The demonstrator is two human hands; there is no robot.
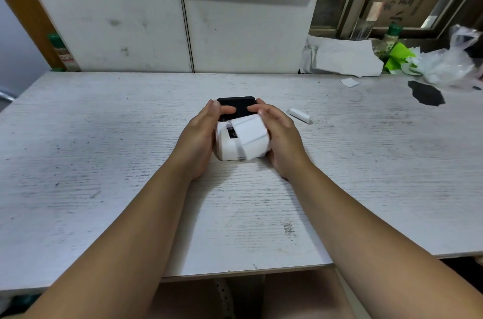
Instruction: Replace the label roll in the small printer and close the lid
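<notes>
White foam boxes back a pale, scuffed table [104, 161]. From the head camera I see the small printer [228, 147] at the middle of the table, cupped between both hands. My left hand [200, 135] wraps its left side, fingers curled onto the black lid [236, 104] at the far end. My right hand [278, 133] clasps the right side, and a strip of white labels [249, 133] trails out toward me. Both thumbs sit on the lid, so pressing down should shut it. A spare white core [299, 115] lies just right.
</notes>
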